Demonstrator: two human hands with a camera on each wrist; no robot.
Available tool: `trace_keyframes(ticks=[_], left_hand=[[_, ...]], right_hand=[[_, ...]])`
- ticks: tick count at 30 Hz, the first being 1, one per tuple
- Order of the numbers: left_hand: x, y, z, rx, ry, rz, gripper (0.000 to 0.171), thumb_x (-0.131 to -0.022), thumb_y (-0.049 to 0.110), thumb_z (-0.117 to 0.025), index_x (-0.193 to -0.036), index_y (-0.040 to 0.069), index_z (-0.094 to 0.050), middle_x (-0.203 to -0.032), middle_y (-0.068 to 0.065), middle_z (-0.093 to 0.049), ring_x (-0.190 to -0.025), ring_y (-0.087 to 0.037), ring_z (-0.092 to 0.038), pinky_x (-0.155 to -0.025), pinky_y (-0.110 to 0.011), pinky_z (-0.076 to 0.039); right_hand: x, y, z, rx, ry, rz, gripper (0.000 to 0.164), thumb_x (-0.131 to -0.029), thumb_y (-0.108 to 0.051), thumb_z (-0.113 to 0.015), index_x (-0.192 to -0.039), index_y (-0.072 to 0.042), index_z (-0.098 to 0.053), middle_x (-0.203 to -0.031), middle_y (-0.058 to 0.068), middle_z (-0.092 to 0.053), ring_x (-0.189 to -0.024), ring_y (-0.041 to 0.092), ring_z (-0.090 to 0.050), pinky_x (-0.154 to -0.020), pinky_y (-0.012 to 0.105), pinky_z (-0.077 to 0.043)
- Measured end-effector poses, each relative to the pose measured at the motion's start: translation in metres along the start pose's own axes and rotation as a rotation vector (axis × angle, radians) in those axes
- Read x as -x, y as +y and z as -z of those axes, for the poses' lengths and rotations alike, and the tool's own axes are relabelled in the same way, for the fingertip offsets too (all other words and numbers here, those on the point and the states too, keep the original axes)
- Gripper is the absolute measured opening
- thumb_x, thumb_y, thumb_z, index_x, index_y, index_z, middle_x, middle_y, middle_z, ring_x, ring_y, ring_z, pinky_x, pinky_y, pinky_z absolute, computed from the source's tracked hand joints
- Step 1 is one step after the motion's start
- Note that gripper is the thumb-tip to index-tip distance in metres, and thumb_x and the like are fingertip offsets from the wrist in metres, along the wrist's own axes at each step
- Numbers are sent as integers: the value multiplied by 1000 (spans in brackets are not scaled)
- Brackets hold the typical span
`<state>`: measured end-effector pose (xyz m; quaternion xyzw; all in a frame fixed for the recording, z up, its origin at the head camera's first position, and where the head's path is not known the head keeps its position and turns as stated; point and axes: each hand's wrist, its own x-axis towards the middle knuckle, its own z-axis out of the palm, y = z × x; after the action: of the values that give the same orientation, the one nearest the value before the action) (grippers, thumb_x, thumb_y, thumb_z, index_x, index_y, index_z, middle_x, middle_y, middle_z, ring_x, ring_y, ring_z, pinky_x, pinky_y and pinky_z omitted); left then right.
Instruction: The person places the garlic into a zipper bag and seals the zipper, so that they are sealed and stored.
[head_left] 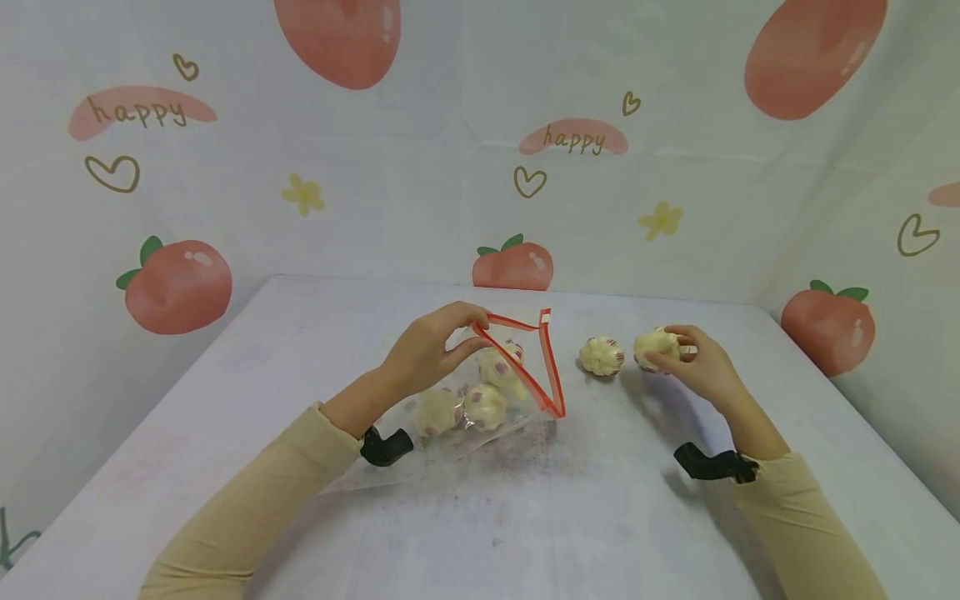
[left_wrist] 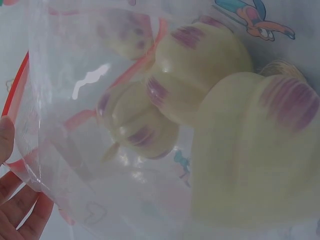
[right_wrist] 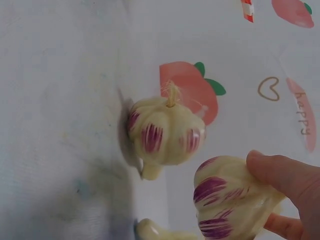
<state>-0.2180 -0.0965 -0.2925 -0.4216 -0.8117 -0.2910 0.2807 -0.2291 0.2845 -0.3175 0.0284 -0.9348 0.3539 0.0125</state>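
Observation:
My left hand [head_left: 431, 348] pinches the red-edged rim of a clear zip bag [head_left: 551, 367], whose mouth gapes toward the right. Inside lie several garlic bulbs [head_left: 484, 407], cream with purple streaks; the left wrist view shows them large through the plastic [left_wrist: 60, 200]. At the right, my right hand [head_left: 705, 367] holds another garlic bulb [right_wrist: 235, 197] between thumb and fingers, close over the table. A loose garlic bulb [head_left: 602, 357] sits between the bag and that hand, its root tuft and stem showing in the right wrist view.
The white table [head_left: 600, 517] runs back to a cloth backdrop [head_left: 420, 167] printed with fruit, hearts and "happy". Low in the right wrist view, a pale stem-like end [right_wrist: 160, 231] pokes in beside the held bulb. Black wrist straps [head_left: 712, 462] sit at both sleeves.

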Motion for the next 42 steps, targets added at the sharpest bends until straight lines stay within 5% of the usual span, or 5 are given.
trace_keyframes(ticks=[20,42], left_hand=[[0,1,0,10,2,1,24,-80,8,-72,-99,3,-59,-97,-8,-65,-89,-18,-60,-75,-34,-53],[0,3,2,2,10,-6,23,-80,8,-71,-99,2,-59,-97,-8,-65,-88,-19,-60,-76,-34,-52]], right_hand=[[8,-22,2,-19,13,20,71,-88,-43,-60,-141,-3,-33,-138,31,-35,-116,43,-47,-76,30,-48],[17,-43,-1,-39,19,98,66,-89,-38,-61,-139,-5,-36,-139,29,-38,-118,48,-48,-87,54,-50]])
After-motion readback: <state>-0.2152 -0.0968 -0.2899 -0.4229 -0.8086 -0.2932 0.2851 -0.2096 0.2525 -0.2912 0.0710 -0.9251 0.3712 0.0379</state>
